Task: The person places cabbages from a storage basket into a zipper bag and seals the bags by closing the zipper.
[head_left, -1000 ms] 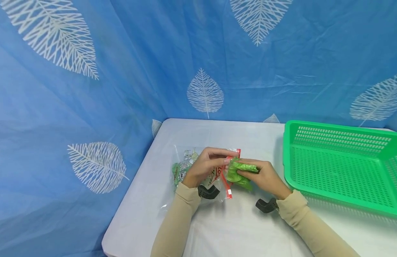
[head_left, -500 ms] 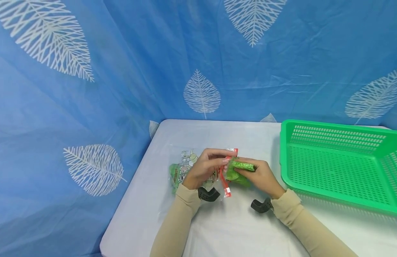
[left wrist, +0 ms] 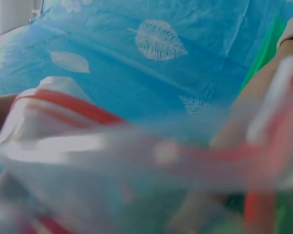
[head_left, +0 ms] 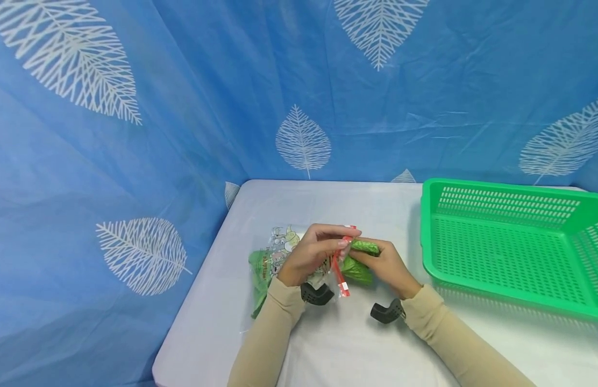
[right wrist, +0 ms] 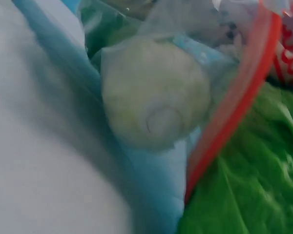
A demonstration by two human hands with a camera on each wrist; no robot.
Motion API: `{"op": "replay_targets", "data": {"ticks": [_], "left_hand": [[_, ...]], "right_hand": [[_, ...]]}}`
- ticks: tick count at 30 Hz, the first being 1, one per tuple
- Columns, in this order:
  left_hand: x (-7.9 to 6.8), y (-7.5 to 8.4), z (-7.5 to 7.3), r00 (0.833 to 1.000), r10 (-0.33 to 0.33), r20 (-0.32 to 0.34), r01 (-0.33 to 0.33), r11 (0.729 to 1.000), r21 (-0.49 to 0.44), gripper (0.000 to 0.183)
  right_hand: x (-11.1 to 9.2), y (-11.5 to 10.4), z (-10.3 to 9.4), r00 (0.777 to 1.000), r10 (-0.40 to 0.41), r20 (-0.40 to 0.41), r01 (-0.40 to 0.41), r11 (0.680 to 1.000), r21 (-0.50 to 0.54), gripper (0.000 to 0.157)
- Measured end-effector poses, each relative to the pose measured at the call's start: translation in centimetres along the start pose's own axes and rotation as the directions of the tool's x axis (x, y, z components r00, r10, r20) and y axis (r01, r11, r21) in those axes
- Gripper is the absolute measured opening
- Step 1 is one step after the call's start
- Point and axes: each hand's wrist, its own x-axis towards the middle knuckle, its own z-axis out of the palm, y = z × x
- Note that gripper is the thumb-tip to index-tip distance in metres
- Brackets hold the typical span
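Note:
A clear zip bag (head_left: 284,242) with cartoon print and a red zip strip (head_left: 341,279) lies on the table. My left hand (head_left: 308,255) pinches the bag at its red-edged mouth. Bright green leafy vegetable (head_left: 358,270) is gripped by my right hand (head_left: 388,266), partly at the bag's mouth and partly outside it. Through the plastic, a green patch (head_left: 258,269) shows at the bag's far left end. In the right wrist view, a pale round vegetable end (right wrist: 154,92) sits behind clear plastic beside the red strip. Blurred plastic fills much of the left wrist view, hiding the fingertips.
A green perforated basket (head_left: 502,252) stands on the right of the white table (head_left: 376,204). Blue cloth (head_left: 207,123) with white leaf prints hangs behind and to the left. Each wrist carries a black camera mount (head_left: 317,294).
My right hand has moved left toward the bag, and less leaf shows outside its mouth. The green patch inside the bag reaches farther down and left. My left hand keeps its hold.

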Motion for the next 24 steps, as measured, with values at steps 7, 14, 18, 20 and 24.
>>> {"op": "replay_targets", "data": {"ticks": [7, 14, 18, 20, 24], "left_hand": [[0.0, 0.2, -0.6, 0.999, 0.022, -0.044, -0.023, 0.999, -0.04, 0.031], [-0.8, 2.9, -1.3, 0.98, 0.108, -0.168, -0.109, 0.994, 0.002, 0.03], [-0.7, 4.7, -1.4, 0.956, 0.204, -0.21, -0.215, 0.976, -0.031, 0.032], [-0.4, 5.5, -1.3, 0.939, 0.253, -0.232, -0.275, 0.959, -0.068, 0.03], [0.4, 6.6, -0.9, 0.911, 0.324, -0.256, -0.374, 0.911, -0.176, 0.026]], "right_hand": [[-0.4, -0.2, -0.1, 0.998, 0.019, -0.052, -0.026, 0.99, -0.139, 0.044], [-2.4, -2.1, -1.8, 0.977, -0.209, -0.049, 0.191, 0.952, -0.24, 0.048], [-3.4, -2.9, -1.9, 0.927, -0.34, -0.158, 0.305, 0.93, -0.207, 0.046], [-3.9, -3.1, -1.5, 0.916, -0.33, -0.227, 0.314, 0.943, -0.106, 0.047], [-4.5, -3.6, -0.3, 0.966, -0.16, -0.201, 0.219, 0.923, 0.317, 0.057]]}}
